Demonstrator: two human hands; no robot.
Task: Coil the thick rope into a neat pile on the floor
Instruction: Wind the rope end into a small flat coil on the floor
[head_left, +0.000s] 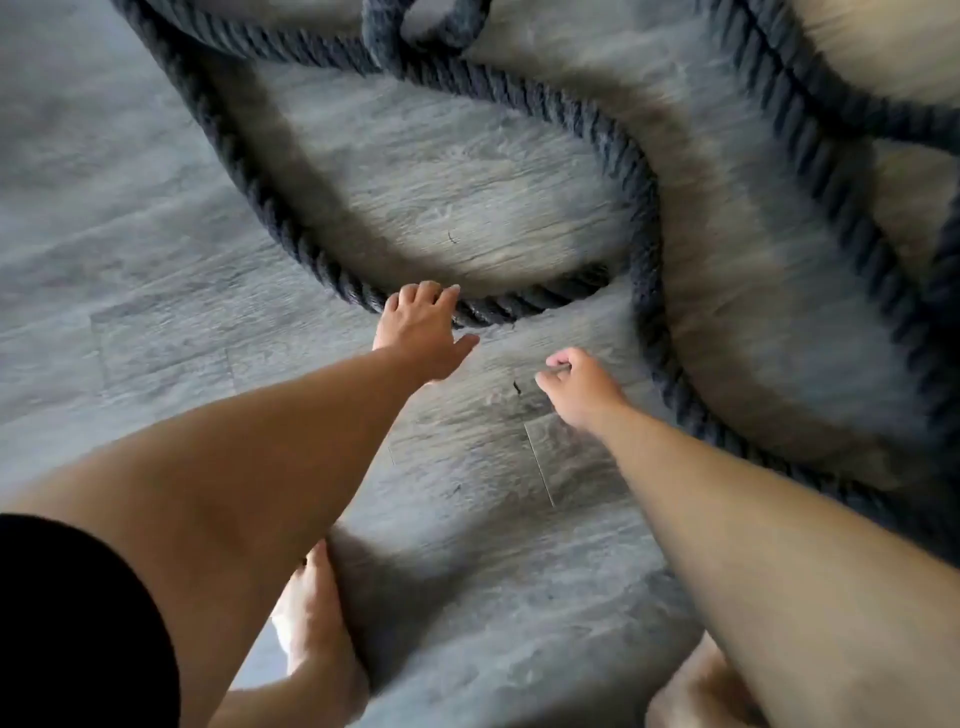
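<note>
The left fingers (423, 293) lie slightly bent and close together on top of the rope (519, 301), with the thumb splayed off it on the near side. The left hand (423, 332) touches the rope and is not closed round it. The right fingers (563, 359) are curled in toward the palm, holding nothing. The right hand (579, 387) hangs over bare floor (156, 260), just near of the rope. The rope is thick, dark grey-blue, of twisted strands. It sprawls in loose loops on the floor, and the left fingers meet the near bend of one rounded loop. More strands curve away far and right. The floor is grey, wood-grained planks. Two bare feet (317, 623) stand nearest.
</note>
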